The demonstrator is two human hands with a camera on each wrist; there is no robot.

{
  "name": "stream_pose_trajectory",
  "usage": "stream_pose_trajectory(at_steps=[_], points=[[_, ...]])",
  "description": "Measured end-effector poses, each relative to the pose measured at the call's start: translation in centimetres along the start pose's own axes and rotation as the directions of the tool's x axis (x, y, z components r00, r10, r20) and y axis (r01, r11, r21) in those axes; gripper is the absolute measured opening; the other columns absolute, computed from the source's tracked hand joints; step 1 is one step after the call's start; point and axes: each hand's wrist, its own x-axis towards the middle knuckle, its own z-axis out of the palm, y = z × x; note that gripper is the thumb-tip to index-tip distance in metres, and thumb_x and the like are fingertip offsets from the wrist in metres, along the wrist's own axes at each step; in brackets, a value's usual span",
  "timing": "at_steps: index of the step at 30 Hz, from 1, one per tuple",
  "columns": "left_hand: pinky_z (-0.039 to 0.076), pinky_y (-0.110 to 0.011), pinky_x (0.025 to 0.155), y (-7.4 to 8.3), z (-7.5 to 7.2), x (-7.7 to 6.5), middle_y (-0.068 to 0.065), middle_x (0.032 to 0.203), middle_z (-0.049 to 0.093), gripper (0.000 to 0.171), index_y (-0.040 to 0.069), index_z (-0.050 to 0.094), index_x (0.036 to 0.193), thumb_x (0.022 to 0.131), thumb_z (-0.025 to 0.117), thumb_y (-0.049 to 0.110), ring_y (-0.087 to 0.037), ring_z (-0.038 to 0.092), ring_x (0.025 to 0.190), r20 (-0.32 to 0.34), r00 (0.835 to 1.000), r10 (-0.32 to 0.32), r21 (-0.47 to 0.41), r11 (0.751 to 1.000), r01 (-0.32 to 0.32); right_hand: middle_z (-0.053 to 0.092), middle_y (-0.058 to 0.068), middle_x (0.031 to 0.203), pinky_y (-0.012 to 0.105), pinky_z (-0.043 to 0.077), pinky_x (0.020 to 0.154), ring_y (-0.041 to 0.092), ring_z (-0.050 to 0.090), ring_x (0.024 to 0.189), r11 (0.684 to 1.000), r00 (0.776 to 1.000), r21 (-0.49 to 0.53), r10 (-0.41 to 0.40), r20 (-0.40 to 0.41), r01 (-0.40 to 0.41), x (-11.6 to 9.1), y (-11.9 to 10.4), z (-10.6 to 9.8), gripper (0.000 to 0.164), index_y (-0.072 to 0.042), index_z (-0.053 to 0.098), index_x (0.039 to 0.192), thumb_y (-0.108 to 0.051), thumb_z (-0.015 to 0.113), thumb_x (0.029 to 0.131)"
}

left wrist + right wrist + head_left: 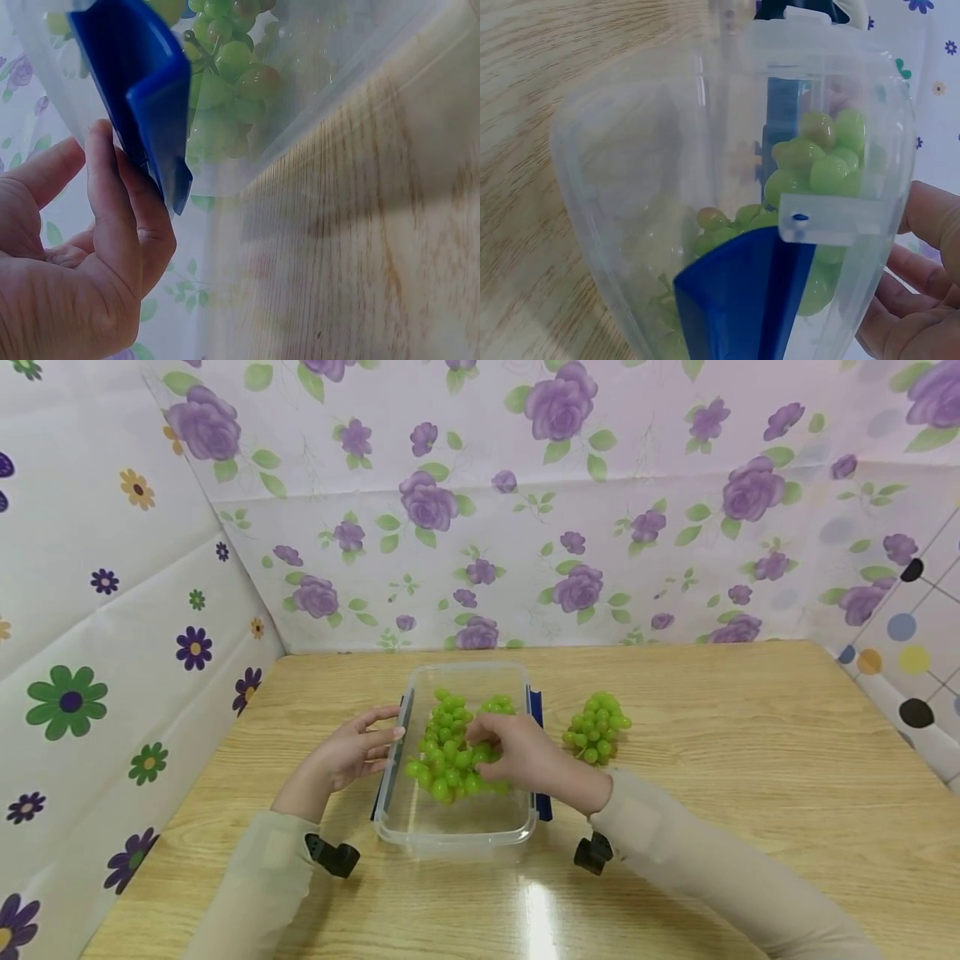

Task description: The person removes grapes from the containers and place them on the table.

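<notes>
A white sheet printed with purple roses (427,502) hangs behind the light wood-grain table (735,718), and from where I'm standing a clear plastic rectangular container (453,839) makes the best landmark. Its top is uncovered, and dark blue plastic latches (544,808) stick out along both long sides. Glossy green grapes in bunches (447,779) are heaped inside it, mostly around its middle. Another compact green bunch (597,727) lies on the table just to the right of the container.

The person's left hand (352,750) is at the container's left side, fingers loosely spread, tips against the edge; the left wrist view shows them right beside the latch there. The right hand (521,752) reaches over the container's right side, with thumb and fingers bent over the grapes inside. Whether they pinch a grape or merely hover around it, I can't tell: the back of the hand hides the contact.

The step in hand looks like settling grapes in the container. I'd keep the left fingers light yet firm, so the box doesn't slide. I'd handle each bunch by its stem, lay it flat towards the container's bare near end, and let go gently, since a squeeze could loosen fruit. Lifting the wrist clear of the right-hand latch would avoid a snag.
</notes>
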Motion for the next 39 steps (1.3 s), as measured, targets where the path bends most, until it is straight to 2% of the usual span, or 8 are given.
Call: stream_pose_trajectory(at_steps=[8,21,29,39], points=[[0.05,-0.02,0.07,0.0,0.0,-0.1,0.0,0.106,0.047,0.063,0.013,0.024,0.151,0.097,0.055,0.025,-0.006,0.051,0.079,-0.001,1.0,0.005,0.004,1.0,-0.005,0.067,0.013,0.112,0.025,0.054,0.079,0.022,0.064,0.094,1.0,1.0,0.013,0.0,-0.017,0.001,-0.3,-0.3,-0.4,0.032,0.002,0.065,0.113,-0.003,0.07,0.082],[0.05,-0.019,0.069,0.0,0.0,-0.1,0.0,0.107,0.046,0.061,0.013,0.025,0.15,0.098,0.055,0.024,-0.006,0.05,0.078,-0.008,1.0,0.006,0.011,1.0,-0.006,0.067,0.013,0.112,0.022,0.053,0.082,0.022,0.065,0.097,0.996,0.999,0.092,-0.014,-0.046,0.018,-0.8,-0.7,-1.6,0.032,0.001,0.065,0.112,0.001,0.069,0.08],[0.05,-0.02,0.068,-0.1,0.1,-0.1,0.0,0.108,0.047,0.063,0.015,0.024,0.151,0.097,0.055,0.026,-0.006,0.051,0.078,-0.001,1.0,0.006,0.005,1.0,-0.006,0.065,0.013,0.114,0.026,0.054,0.083,0.023,0.064,0.098,0.991,0.998,0.137,0.022,-0.054,-0.015,-1.6,-0.8,-2.9,0.031,0.0,0.065,0.114,-0.002,0.069,0.083],[0.049,-0.021,0.072,-0.1,0.1,-0.2,-0.004,0.122,0.042,0.064,0.017,0.023,0.151,0.097,0.056,0.028,-0.006,0.054,0.086,-0.002,1.0,-0.001,0.008,1.0,0.002,0.064,0.015,0.116,0.029,0.054,0.083,0.025,0.063,0.099,0.989,0.996,0.143,0.038,-0.079,-0.027,-2.5,-0.6,-4.3,0.034,0.003,0.062,0.117,-0.002,0.068,0.084]])
